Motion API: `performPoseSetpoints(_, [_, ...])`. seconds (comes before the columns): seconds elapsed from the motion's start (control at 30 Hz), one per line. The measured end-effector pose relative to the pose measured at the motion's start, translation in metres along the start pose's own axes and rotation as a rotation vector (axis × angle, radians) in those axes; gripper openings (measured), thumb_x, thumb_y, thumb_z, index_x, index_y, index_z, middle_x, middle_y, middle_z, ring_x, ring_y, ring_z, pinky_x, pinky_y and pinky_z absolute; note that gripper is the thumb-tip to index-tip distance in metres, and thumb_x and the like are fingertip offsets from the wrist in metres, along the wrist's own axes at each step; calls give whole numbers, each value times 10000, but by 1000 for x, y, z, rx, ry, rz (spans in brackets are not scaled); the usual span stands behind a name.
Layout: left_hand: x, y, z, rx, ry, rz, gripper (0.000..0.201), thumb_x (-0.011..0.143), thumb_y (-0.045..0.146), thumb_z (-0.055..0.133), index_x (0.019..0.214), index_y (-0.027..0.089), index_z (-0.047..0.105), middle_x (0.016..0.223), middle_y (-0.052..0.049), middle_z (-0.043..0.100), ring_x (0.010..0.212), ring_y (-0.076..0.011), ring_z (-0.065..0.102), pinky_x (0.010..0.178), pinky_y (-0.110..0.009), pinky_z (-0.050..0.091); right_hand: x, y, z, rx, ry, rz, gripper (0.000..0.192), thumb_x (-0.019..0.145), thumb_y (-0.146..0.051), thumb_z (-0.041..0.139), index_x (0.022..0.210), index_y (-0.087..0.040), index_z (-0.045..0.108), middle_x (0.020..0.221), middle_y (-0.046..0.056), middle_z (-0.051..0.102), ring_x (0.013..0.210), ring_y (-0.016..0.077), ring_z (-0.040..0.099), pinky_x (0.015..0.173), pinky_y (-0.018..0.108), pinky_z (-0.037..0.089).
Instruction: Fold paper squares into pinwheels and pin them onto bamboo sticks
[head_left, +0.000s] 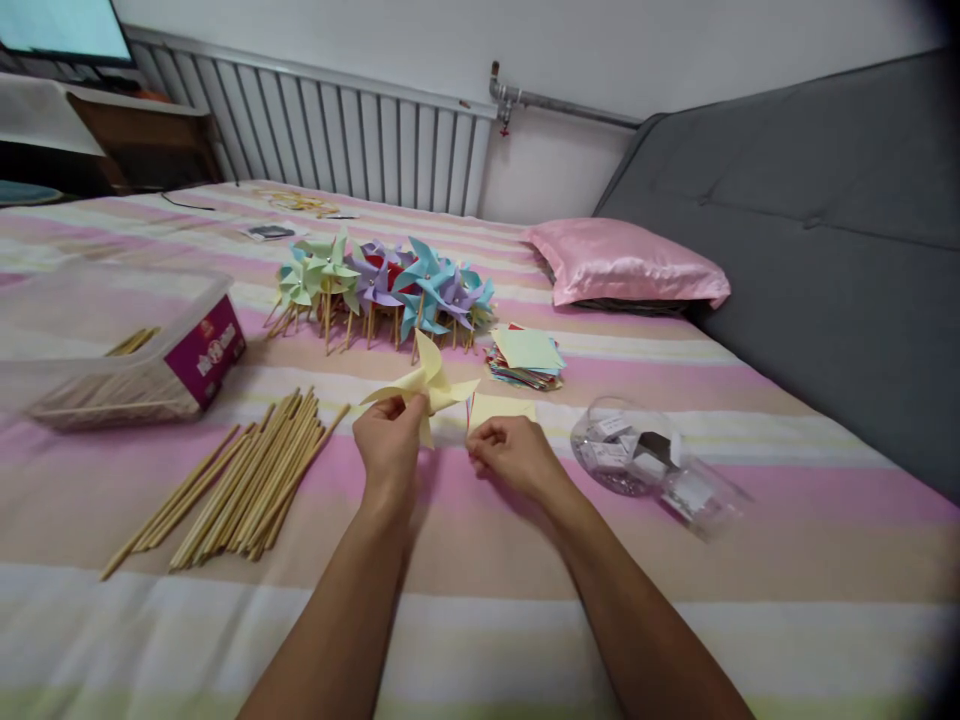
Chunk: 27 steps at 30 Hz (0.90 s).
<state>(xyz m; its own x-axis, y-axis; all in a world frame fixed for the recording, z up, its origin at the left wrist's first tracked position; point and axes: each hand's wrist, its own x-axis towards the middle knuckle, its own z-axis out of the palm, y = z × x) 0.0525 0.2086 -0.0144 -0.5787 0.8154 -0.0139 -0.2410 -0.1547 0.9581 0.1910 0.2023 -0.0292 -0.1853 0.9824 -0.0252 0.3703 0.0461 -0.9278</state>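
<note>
A pale yellow paper pinwheel [429,377] is pinched at its centre in my left hand [391,440], with its blades spread out above the fingers. My right hand [514,455] is just to the right of it, thumb and fingertips pressed together; whatever they hold, if anything, is too small to make out. Behind the right fingers lies a yellow paper sheet [501,406], partly covered by the hand. Bundled wooden sticks [259,475] lie on the striped bedsheet left of my left hand. Finished pinwheels on sticks [390,285] in green, purple and blue are massed beyond both hands.
A stack of coloured paper squares [526,357] sits past my right hand. Right of it are a round clear container with small boxes [619,450] and a small clear box [705,497]. A plastic tub [161,345] with sticks stands left. A pink pillow [630,262] lies by the headboard.
</note>
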Motion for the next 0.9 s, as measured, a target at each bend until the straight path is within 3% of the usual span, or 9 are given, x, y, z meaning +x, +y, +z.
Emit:
performPoseSetpoints(0.17, [2,-3,-2,20,18,32,166,549,253,673,503,144,557,464,53,478,435,-73,390,434,-211,293,-9,-4,18,-289,-38,-133,108,692,-162,592,624,-182,674,570,12,654,515,123,572,497,211,396])
performPoseSetpoints(0.33, [1,-6,-2,16,-1,10,154,557,254,672,534,139,573,486,44,494,455,-84,428,450,-215,322,-7,0,11,-177,-181,-133,255,784,-107,428,792,-148,680,651,20,652,513,95,577,526,201,424])
performPoseSetpoints(0.43, [-1,-5,-1,17,-1,2,153,551,252,675,523,141,572,475,45,490,443,-79,413,436,-213,311,-6,-2,5,-187,-155,-127,262,779,-96,431,862,-146,674,694,27,661,525,92,583,549,207,435])
performPoseSetpoints(0.6, [-2,-5,1,8,-4,-13,137,545,247,677,542,136,596,485,37,515,446,-85,431,439,-213,320,-8,-7,-1,-294,-76,-179,233,702,-58,492,771,-177,680,731,22,690,611,118,607,592,225,430])
performPoseSetpoints(0.73, [-3,-6,1,-14,-15,-28,150,545,251,683,563,128,600,501,34,533,447,-84,445,436,-210,327,-7,-8,-5,-371,-120,-182,225,663,-62,529,689,-197,708,695,13,704,663,142,623,600,225,426])
performPoseSetpoints(0.9, [-4,-6,2,-16,-18,-20,155,550,247,689,578,119,606,494,42,529,444,-74,442,432,-199,315,-7,-8,-4,-430,-135,-110,195,662,-108,589,748,-193,742,704,28,720,654,150,635,587,220,429])
